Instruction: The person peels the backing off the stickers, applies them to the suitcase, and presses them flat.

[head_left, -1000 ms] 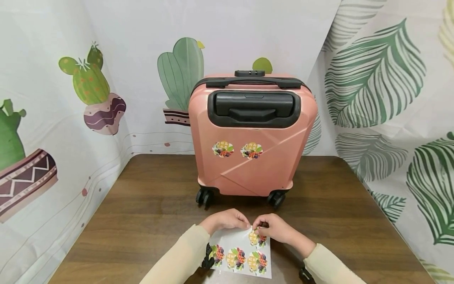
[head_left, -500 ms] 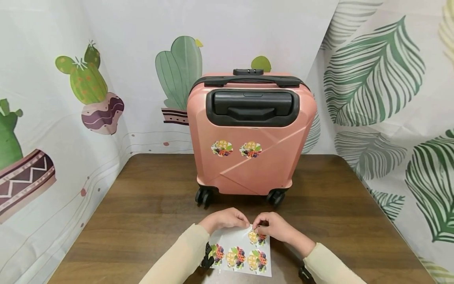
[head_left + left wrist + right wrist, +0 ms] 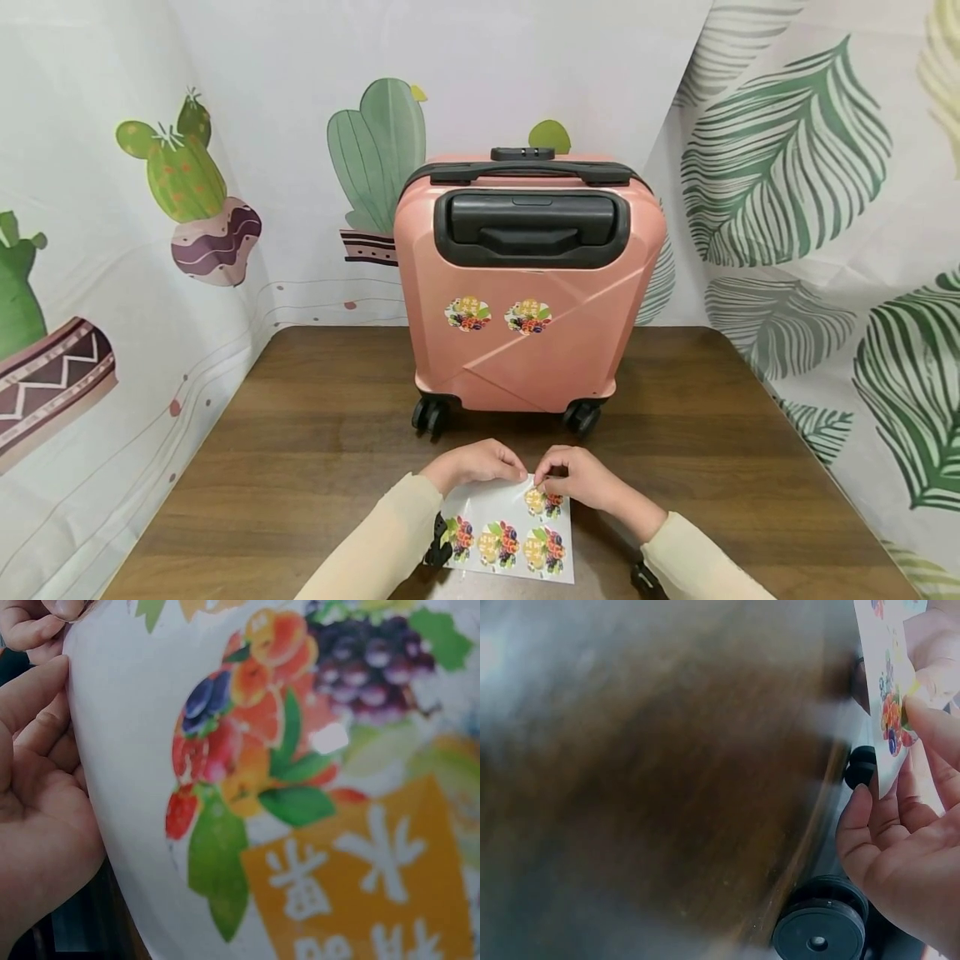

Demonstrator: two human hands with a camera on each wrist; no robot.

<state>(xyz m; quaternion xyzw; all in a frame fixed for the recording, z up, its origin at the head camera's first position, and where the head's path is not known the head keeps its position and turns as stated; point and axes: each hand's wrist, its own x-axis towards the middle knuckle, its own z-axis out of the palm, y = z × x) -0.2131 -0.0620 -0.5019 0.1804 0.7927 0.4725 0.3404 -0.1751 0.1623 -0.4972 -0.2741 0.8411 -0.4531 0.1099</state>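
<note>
The counter (image 3: 300, 433) is dark brown with visible wood grain and 2 rounded far corners, and a pale sheen lies along its near edge. Toward its far side 1 pink suitcase (image 3: 528, 283) stands upright (2 black casters (image 3: 430, 415) show at the bottom).

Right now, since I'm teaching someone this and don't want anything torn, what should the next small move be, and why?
Probably the right hand should gently peel the top-right sticker from the sheet: it pinches right at that sticker, the left hand holds the sheet's top edge close by, and two similar stickers sit on the suitcase. Whether the sticker's edge is lifted is unclear.
</note>
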